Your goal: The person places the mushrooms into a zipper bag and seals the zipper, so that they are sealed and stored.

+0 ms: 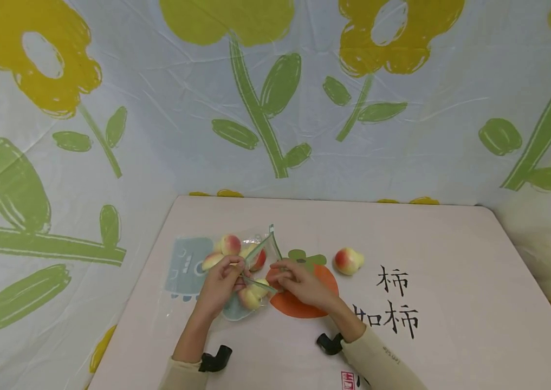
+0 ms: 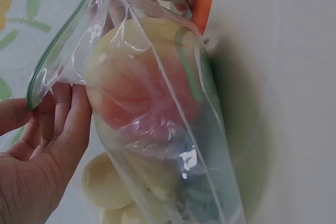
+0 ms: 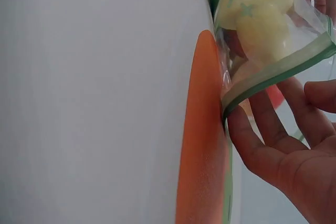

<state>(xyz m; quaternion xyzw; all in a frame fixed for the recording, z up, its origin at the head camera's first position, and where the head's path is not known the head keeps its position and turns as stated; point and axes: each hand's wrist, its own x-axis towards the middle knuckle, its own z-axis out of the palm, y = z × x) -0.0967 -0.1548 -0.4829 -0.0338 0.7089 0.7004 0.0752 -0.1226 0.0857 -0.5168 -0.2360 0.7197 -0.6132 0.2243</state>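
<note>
Plastic bag (image 2: pixel 157 103) is lying toward nine o'clock on the table (image 1: pixel 451 254), its green edging (image 3: pixel 281 72) standing up around a peaked mouth between two grips. The left grip (image 1: pixel 224 284) is working at about eight o'clock from that mouth, pinching the edging between thumb and fingers, presumably because such thin film would be flopping together without an anchor. At four o'clock the right grip (image 1: pixel 304 284) is acting differently: its fingers (image 3: pixel 273 124) are reaching behind the edging, loosely spread, while its thumb (image 3: pixel 321 95) is standing off rather than pinching (a light touch, probably all that such soft plastic is needing). Together they seem to be holding the mouth apart. Peaches (image 1: pixel 230 245) are clustering from ten round to six o'clock of the mouth, their weight probably pinning the lower film; whether every one is sitting inside, I cannot tell. One loose peach (image 1: pixel 348 261) is resting at three o'clock, past the orange fruit print (image 3: pixel 203 135), well apart from the bag and seemingly within easy reach of the right grip.
</note>
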